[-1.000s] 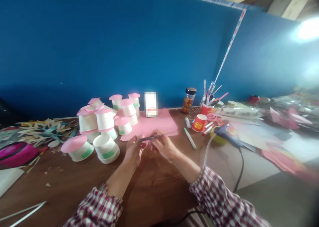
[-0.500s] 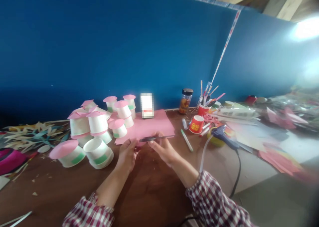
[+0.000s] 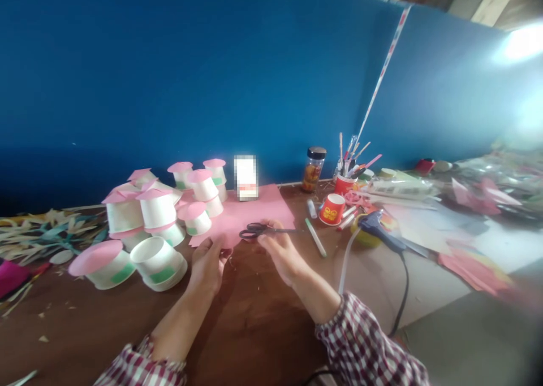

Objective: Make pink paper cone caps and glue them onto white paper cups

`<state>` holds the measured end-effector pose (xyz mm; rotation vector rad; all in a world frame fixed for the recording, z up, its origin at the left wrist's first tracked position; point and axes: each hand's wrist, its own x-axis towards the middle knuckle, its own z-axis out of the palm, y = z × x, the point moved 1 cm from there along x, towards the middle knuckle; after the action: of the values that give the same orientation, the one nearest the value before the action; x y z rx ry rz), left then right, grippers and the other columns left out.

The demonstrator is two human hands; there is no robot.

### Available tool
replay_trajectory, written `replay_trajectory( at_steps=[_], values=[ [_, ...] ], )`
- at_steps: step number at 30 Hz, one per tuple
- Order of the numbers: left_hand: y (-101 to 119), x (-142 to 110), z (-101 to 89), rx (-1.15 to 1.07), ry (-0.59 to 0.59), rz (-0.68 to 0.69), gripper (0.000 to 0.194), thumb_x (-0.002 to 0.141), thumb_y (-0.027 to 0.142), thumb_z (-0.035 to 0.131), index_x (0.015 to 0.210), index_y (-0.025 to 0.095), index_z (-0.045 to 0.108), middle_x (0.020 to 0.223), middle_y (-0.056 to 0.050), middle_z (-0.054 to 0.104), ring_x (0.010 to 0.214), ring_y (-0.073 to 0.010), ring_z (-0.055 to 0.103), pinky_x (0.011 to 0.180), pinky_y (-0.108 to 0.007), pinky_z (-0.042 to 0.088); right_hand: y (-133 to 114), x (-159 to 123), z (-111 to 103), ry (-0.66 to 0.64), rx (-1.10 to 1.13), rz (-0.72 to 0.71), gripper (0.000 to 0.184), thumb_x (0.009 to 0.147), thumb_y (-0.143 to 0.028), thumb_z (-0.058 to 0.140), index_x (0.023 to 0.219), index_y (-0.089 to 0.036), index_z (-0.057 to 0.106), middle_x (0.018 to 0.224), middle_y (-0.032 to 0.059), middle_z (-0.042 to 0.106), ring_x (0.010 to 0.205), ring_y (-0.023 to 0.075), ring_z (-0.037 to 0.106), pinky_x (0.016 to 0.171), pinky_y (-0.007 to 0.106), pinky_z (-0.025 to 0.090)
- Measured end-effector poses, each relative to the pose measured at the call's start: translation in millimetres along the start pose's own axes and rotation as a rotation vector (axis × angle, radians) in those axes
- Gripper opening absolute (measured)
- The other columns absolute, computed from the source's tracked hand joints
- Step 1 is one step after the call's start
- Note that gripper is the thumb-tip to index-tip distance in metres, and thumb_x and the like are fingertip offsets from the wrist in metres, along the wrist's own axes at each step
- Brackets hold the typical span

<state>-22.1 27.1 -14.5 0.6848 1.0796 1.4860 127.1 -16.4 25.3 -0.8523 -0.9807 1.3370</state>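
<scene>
My right hand is closed on a pair of black-handled scissors, held flat just above the table with the blades pointing right. My left hand is beside it to the left, fingers curled at the near edge of a stack of pink paper; a small pink scrap seems to sit at its fingertips. Both sleeves are red-and-white checked.
White paper cups with pink tops cluster at the left. A blurred card, a jar, a red cup of pens, a tipped red cup, a green marker and a blue glue gun with its cord lie right. Paper scraps lie at the far left.
The scissors have turned so their black handles show flat, and my right hand has dropped slightly. My left hand has slid a little left and down. The camera has shifted right.
</scene>
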Motion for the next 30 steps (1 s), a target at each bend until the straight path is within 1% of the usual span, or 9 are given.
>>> replay_trajectory(
  at_steps=[5,9,13,16,19,22,24,27,30],
  values=[
    [-0.4,-1.1,0.5,-0.046,0.005,-0.042,0.025,0.055,0.028,0.076,0.070,0.016,0.059,0.070,-0.001,0.062,0.061,-0.0100,0.054,0.057,-0.021,0.044,-1.2,0.6,-1.8,0.043,0.023,0.014,0.032,0.080,-0.034,0.058,0.106,-0.023,0.043,0.098,0.0037,0.062,0.088,0.0167,0.062,0.077,0.032,0.046],
    [5.7,-2.8,0.3,-0.007,0.004,-0.019,0.024,0.058,0.029,0.074,0.071,0.016,0.059,0.066,0.001,0.061,0.058,-0.0087,0.053,0.055,-0.020,0.042,-0.2,1.5,-7.4,0.005,-0.214,-0.031,0.024,0.084,-0.043,0.052,0.095,-0.022,0.048,0.089,0.0024,0.063,0.089,0.0168,0.059,0.079,0.032,0.044],
    [10.1,-3.4,0.3,0.028,-0.026,-0.001,0.026,0.061,0.032,0.071,0.078,0.016,0.060,0.070,0.000,0.063,0.059,-0.0098,0.054,0.053,-0.021,0.040,-3.5,3.2,-14.5,-0.045,-0.421,-0.091,0.022,0.083,-0.042,0.053,0.089,-0.021,0.053,0.083,0.0005,0.062,0.085,0.0156,0.057,0.078,0.029,0.043],
    [10.0,-3.9,0.1,0.030,-0.030,-0.017,0.025,0.062,0.033,0.070,0.078,0.016,0.060,0.070,0.000,0.063,0.058,-0.0098,0.054,0.054,-0.021,0.040,-8.7,4.9,-18.1,-0.065,-0.395,-0.080,0.024,0.076,-0.038,0.063,0.091,-0.020,0.057,0.087,0.0013,0.062,0.083,0.0154,0.057,0.075,0.029,0.043],
    [10.0,-4.7,0.3,0.012,-0.028,-0.038,0.025,0.061,0.032,0.071,0.076,0.016,0.060,0.071,0.000,0.061,0.060,-0.0094,0.053,0.056,-0.022,0.041,-12.7,5.8,-20.0,-0.047,-0.284,-0.040,0.030,0.072,-0.037,0.068,0.096,-0.020,0.061,0.090,0.0032,0.063,0.082,0.0153,0.058,0.071,0.028,0.044],
    [10.6,-4.4,0.5,0.014,-0.028,-0.060,0.024,0.061,0.031,0.071,0.075,0.016,0.059,0.069,0.000,0.060,0.060,-0.0089,0.052,0.057,-0.021,0.042,-12.4,5.9,-20.7,-0.018,-0.167,0.038,0.035,0.077,-0.043,0.063,0.105,-0.022,0.061,0.090,0.0033,0.064,0.085,0.0156,0.058,0.069,0.026,0.045],
    [10.4,-3.3,0.1,0.026,-0.026,-0.069,0.024,0.061,0.031,0.071,0.075,0.016,0.059,0.070,0.000,0.060,0.059,-0.0083,0.052,0.057,-0.021,0.042,-10.5,5.7,-20.2,-0.013,-0.155,0.084,0.037,0.079,-0.046,0.060,0.109,-0.024,0.061,0.089,0.0027,0.065,0.085,0.0153,0.059,0.068,0.025,0.046],
    [9.6,-2.3,-1.3,0.030,-0.024,-0.065,0.026,0.061,0.033,0.071,0.077,0.015,0.059,0.074,-0.001,0.060,0.060,-0.0082,0.053,0.059,-0.022,0.044,-6.7,4.0,-17.6,-0.047,-0.208,0.161,0.038,0.081,-0.050,0.056,0.106,-0.024,0.064,0.088,0.0032,0.066,0.077,0.0147,0.060,0.066,0.026,0.048],
    [9.2,-3.1,-2.2,0.023,-0.038,-0.054,0.027,0.062,0.034,0.071,0.075,0.015,0.057,0.073,-0.001,0.058,0.059,-0.0080,0.052,0.059,-0.022,0.044,-1.9,0.7,-14.0,-0.104,-0.195,0.219,0.035,0.082,-0.049,0.053,0.103,-0.023,0.066,0.094,0.0048,0.067,0.079,0.0166,0.061,0.068,0.029,0.049]
  ],
)
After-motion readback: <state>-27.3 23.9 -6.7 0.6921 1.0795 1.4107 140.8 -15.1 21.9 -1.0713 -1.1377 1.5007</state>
